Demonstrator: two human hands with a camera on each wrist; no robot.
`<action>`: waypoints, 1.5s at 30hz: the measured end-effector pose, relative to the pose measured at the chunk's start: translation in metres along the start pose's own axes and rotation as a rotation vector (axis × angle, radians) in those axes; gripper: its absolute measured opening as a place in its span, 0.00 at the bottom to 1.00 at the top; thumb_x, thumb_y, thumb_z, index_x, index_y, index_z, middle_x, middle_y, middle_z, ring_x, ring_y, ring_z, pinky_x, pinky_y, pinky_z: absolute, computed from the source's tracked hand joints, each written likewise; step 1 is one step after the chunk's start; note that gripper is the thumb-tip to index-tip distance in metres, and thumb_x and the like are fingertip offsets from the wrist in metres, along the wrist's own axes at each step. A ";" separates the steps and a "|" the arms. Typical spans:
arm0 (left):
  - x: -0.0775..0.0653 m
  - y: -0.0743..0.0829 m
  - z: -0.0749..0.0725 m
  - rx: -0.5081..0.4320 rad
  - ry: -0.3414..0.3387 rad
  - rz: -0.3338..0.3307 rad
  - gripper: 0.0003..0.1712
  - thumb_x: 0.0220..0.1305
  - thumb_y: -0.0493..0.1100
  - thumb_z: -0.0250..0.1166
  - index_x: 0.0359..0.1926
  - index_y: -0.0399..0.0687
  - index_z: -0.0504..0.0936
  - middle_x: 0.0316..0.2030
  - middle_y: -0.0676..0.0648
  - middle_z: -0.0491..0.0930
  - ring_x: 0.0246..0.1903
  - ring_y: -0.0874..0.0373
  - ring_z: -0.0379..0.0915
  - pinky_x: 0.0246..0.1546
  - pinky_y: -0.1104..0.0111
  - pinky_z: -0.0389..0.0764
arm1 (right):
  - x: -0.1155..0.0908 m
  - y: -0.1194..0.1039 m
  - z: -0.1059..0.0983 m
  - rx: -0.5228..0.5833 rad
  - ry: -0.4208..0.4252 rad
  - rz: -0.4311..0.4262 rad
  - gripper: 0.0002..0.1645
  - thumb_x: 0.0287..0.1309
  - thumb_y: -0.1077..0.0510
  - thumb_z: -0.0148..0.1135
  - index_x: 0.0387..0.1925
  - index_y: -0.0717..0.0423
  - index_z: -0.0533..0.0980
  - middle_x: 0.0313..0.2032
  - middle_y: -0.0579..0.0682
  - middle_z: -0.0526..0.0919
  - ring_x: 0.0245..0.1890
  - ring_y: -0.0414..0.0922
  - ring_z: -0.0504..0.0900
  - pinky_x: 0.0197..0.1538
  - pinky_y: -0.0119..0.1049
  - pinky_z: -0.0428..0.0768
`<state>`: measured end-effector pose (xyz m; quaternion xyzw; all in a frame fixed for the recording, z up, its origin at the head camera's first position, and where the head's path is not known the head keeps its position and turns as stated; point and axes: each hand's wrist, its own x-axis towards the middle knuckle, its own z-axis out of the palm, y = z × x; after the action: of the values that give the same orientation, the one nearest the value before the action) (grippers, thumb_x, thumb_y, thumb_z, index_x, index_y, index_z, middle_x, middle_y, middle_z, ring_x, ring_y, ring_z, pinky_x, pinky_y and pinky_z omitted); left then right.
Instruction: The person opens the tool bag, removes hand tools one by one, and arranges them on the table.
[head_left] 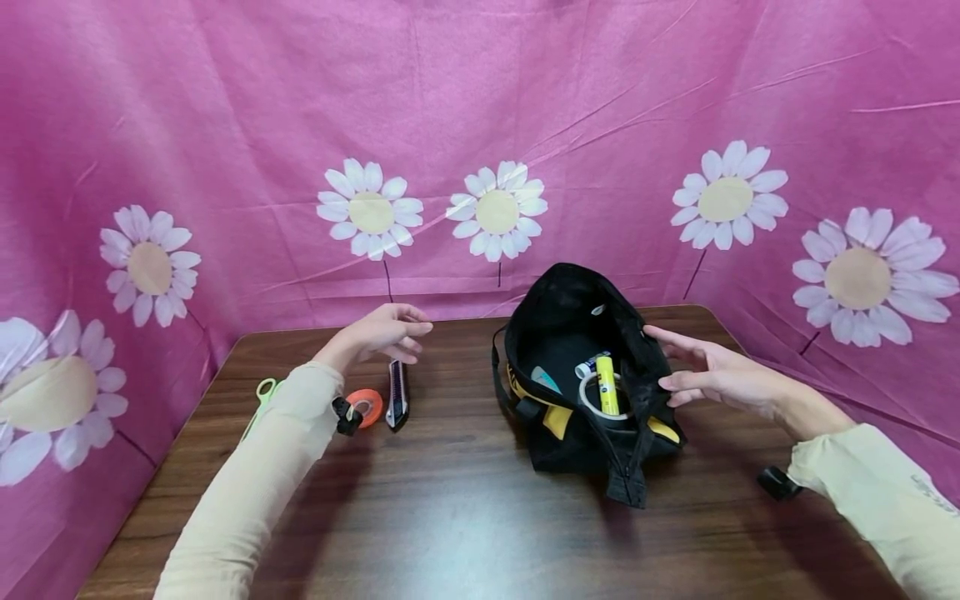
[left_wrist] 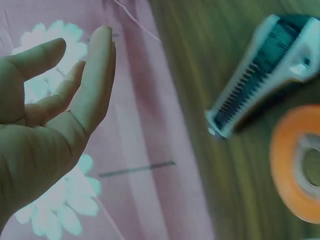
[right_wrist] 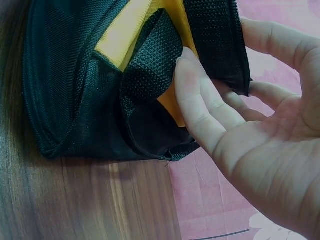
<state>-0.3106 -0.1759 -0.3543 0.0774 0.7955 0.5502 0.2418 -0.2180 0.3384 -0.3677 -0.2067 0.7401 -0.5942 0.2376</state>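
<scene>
Black and silver, the utility knife (head_left: 398, 400) lies on the desk (head_left: 465, 500) below my left hand (head_left: 384, 332), apart from its fingers. That hand hangs in the air with thumb and fingers spread, holding nothing, and is much the nearer of my two. From it, the knife's long axis runs almost straight toward me; the narrower, ridged end points away, to the desk's far edge, while the broad end faces me, with the orange tape roll (head_left: 377, 407) just to its left. Well off rightward, my right hand (head_left: 705, 371) grips the black bag (head_left: 558, 452) by its side, near the opening.
</scene>
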 end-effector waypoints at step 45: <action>0.051 0.188 0.139 -0.140 -0.168 0.424 0.18 0.73 0.42 0.64 0.60 0.42 0.76 0.51 0.47 0.78 0.36 0.54 0.76 0.36 0.67 0.86 | 0.001 0.002 -0.001 -0.017 -0.006 0.043 0.49 0.71 0.67 0.55 0.81 0.51 0.39 0.72 0.72 0.38 0.56 0.46 0.79 0.53 0.46 0.84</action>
<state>-0.3165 0.0326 -0.2372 0.2716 0.6984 0.6340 0.1911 -0.2199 0.3389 -0.3696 -0.1945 0.7488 -0.5819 0.2507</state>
